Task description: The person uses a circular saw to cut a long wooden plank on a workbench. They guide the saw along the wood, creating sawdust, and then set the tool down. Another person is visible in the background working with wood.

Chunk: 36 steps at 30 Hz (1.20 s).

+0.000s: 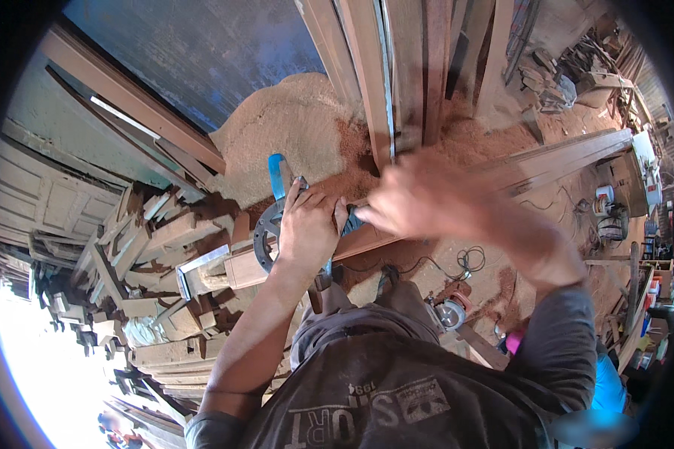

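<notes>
Dk grey-brown shirt (397, 359), a bit faded, w/ pale blocky lettering (318, 428) on near part & pale rectangular print (425, 400) to its right, dk shape inside. L sleeve (216, 431) & R sleeve (558, 337) greyish, approx elbow length, R one wrinkled & slightly bluish. Forearms (256, 333) bare, L hand (307, 228) & R hand (416, 198) bare too, R blurred. Lower garment (408, 299) greyish, mostly hidden by shirt, details n/a
</notes>
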Each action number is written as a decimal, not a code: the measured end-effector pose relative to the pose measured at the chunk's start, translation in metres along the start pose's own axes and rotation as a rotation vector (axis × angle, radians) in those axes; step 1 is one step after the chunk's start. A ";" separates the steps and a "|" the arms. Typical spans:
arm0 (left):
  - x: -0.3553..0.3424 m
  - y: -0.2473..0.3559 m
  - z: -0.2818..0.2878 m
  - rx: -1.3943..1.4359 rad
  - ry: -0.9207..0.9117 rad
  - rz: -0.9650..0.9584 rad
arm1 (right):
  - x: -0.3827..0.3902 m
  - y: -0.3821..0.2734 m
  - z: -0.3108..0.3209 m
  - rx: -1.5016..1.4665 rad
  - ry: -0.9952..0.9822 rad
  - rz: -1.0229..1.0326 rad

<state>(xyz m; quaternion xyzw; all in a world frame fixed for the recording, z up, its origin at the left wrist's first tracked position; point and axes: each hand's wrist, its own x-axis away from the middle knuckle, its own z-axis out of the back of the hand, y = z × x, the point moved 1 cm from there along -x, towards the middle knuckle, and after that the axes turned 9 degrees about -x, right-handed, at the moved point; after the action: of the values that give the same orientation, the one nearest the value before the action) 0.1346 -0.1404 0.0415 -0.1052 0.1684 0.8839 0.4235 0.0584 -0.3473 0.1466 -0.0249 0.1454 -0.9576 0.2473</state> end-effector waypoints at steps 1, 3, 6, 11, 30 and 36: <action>0.000 0.000 0.001 0.006 0.007 -0.014 | -0.023 0.013 0.012 0.032 -0.157 -0.047; 0.000 -0.001 0.003 -0.023 -0.051 -0.006 | -0.078 0.042 0.017 -0.015 -0.224 -0.039; 0.001 -0.002 0.005 -0.037 -0.134 -0.030 | -0.141 0.089 -0.039 -0.238 -0.252 0.019; 0.001 -0.003 0.004 0.015 -0.048 0.017 | -0.101 0.124 -0.217 -1.022 0.258 0.060; 0.000 -0.003 0.000 0.059 0.041 -0.015 | -0.096 0.050 -0.019 -0.231 -0.145 -0.025; 0.000 -0.004 0.001 0.039 0.032 -0.007 | -0.121 0.137 -0.234 -1.440 -0.056 -0.358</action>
<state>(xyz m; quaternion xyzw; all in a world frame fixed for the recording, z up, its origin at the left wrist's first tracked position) 0.1380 -0.1380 0.0417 -0.1115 0.1920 0.8771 0.4259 0.2005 -0.3408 -0.1137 -0.2285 0.7247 -0.6499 0.0132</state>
